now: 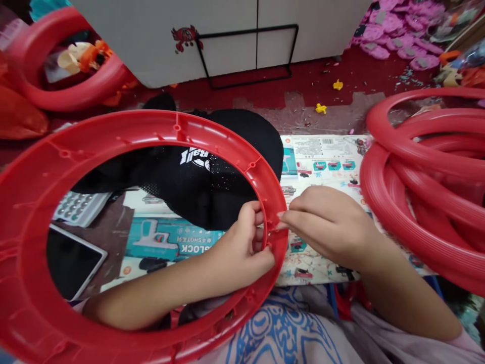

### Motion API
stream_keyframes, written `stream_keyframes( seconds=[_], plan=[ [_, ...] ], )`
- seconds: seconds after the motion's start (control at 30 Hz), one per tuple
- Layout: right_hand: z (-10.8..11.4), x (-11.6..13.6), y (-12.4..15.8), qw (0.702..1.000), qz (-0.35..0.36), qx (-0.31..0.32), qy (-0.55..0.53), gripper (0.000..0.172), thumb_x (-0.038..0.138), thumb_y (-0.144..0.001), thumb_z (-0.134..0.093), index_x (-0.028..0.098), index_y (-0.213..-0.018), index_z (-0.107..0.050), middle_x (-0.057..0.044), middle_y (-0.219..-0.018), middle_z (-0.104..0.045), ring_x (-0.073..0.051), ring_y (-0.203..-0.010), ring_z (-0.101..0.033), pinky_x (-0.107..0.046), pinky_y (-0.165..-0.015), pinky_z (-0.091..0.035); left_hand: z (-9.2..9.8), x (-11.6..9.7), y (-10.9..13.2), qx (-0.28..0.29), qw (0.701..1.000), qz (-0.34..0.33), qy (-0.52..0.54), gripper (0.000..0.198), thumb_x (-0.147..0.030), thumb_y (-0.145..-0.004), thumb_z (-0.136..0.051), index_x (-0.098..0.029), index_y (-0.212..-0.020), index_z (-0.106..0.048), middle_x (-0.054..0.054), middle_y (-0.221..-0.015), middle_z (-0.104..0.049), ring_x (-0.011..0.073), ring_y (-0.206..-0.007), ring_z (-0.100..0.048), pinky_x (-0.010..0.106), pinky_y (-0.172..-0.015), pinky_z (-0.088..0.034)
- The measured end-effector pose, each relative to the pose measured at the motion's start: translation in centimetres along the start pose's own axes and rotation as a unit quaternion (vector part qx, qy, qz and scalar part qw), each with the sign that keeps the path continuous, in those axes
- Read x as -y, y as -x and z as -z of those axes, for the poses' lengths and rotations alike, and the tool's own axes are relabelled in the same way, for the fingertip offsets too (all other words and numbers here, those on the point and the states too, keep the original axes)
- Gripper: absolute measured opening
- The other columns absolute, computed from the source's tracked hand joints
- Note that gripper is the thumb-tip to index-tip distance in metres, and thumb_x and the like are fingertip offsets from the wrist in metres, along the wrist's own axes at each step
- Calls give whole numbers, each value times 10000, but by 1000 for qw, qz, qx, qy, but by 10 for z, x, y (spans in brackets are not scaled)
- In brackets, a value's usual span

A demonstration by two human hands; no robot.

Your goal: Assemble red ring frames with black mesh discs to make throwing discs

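A large red plastic ring (36,222) with a hollow, ribbed inner side and small screw posts is tilted up in front of me. My left hand (246,247) reaches through its opening, fingers curled round the inner rim at the right side. Just across from it, my right hand (329,222) is closed, its fingertips pressed together at the outer edge of the same stretch of channel. Whatever those fingertips hold, if anything, is too small to make out. Through the ring a black cap (212,192) with white lettering shows, lying behind it.
Several red rings (409,212) are stacked at the right. A printed box (314,151) lies under my hands. A tablet (78,263) and a white calculator (81,210) lie at the left. Pink parts (390,25) are heaped at the back right, by a white cabinet (235,55).
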State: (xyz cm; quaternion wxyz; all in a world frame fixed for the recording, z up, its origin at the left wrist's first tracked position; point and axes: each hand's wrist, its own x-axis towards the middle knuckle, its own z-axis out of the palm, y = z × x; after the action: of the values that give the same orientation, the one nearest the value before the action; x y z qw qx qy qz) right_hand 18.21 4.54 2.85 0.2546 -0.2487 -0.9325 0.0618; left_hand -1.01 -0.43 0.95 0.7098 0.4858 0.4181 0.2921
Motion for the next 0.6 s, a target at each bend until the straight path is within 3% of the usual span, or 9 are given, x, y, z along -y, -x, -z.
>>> stream_keyframes(
  seconds=[0.13,0.27,0.43,0.53,0.6],
  plan=[
    [-3,1,-1,1000,2,-2,-20,206,86,-897,-483,143,-826,-667,-72,-801,-653,-161,-729,-510,-298,-656,-417,-1,-2,0,37,999,2,2,740,-42,-776,-551,-278,-1383,-199,94,-1222,-538,68,-731,-583,153,-586,-478],
    [-3,-1,-3,999,-8,23,-48,224,116,-910,-463,144,-816,-664,-72,-798,-640,-160,-728,-508,-288,-643,-420,-1,-5,2,79,997,18,17,843,-44,-803,-548,-334,-1443,-82,107,-1262,-516,119,-850,-635,202,-663,-533],
    [-2,-2,-4,997,-25,51,-43,214,117,-881,-493,154,-764,-669,-53,-758,-620,-148,-690,-497,-271,-615,-408,-1,-4,2,79,993,-15,81,671,-172,-818,-652,-285,-1339,-245,108,-1347,-458,186,-1112,-582,302,-893,-522],
    [-4,1,-3,999,-49,20,-12,198,163,-888,-521,160,-750,-663,-47,-754,-618,-143,-684,-514,-266,-603,-412,0,-3,0,37,996,-13,80,412,-190,-891,-553,-250,-1220,-312,80,-1243,-517,127,-975,-607,244,-797,-517],
    [-4,2,-2,998,-64,-14,10,213,238,-900,-553,158,-730,-652,-54,-754,-625,-147,-702,-543,-268,-615,-429,1,-2,0,28,999,-3,31,362,-150,-901,-493,-237,-1203,-312,58,-1132,-558,105,-860,-606,215,-706,-499]
  ],
)
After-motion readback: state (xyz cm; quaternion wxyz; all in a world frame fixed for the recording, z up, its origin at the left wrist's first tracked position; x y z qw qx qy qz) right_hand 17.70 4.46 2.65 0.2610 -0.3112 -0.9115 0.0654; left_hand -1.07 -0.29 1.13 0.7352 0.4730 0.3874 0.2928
